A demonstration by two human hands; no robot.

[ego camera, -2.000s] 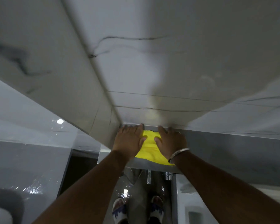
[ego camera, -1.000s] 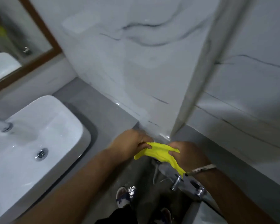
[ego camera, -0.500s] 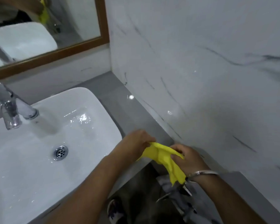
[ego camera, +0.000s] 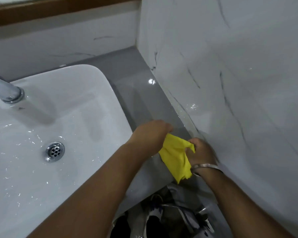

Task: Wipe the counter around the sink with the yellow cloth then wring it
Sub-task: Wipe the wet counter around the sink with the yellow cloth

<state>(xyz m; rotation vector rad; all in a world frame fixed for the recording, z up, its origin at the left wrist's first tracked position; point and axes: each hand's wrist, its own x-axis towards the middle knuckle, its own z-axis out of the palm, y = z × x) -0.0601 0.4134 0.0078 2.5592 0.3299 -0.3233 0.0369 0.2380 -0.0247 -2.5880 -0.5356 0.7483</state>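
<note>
The yellow cloth (ego camera: 176, 156) hangs bunched between both hands over the grey counter (ego camera: 141, 93), just right of the white sink (ego camera: 86, 107). My left hand (ego camera: 149, 134) grips the cloth's upper left part. My right hand (ego camera: 202, 152), with a metal bangle on the wrist, holds its right side close to the marble wall. A loose tail of the cloth droops toward the counter's front edge.
A chrome faucet (ego camera: 5, 91) stands at the left over the wet basin, whose drain (ego camera: 55, 151) lies below it. A marble wall (ego camera: 230, 74) bounds the narrow counter strip on the right. A wood-framed mirror edge (ego camera: 58, 9) runs along the top. Shoes (ego camera: 155, 219) show on the floor below.
The view swung from the wall down to the sink and counter. The cloth went from pressed flat under both hands to lifted and bunched between them, beside the sink.
</note>
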